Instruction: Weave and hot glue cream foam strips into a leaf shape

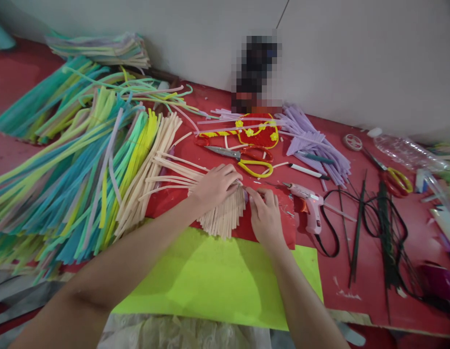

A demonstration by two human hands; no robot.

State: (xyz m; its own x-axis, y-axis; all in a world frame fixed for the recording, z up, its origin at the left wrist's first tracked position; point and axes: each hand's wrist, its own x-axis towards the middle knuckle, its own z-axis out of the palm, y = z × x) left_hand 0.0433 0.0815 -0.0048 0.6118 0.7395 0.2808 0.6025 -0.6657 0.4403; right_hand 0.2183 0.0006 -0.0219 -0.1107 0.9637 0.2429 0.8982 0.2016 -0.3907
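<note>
Cream pipe cleaners (219, 220) lie side by side in a fan on a red sheet (288, 228), with longer strands sticking out to the left. My left hand (219, 184) lies across them, its fingers bent and closed on the strands near the right end. Just right of the fan is my right hand (264, 211), fingers curled and the thumb and forefinger brought to its edge. Whatever sits between those fingertips is too small to make out. Yellow-and-red-handled scissors (242, 157) lie beyond my hands. A pink glue gun (308, 203) rests to the right.
Bundles of coloured pipe cleaners (90, 179) fill the left side. Lilac pipe cleaners (312, 140), a red heart-shaped piece (259, 133) and a marker (308, 171) lie at the back. A bright green sheet (213, 281) covers the front. Right are dark wires (386, 237), second scissors (392, 174) and a plastic bottle (410, 150).
</note>
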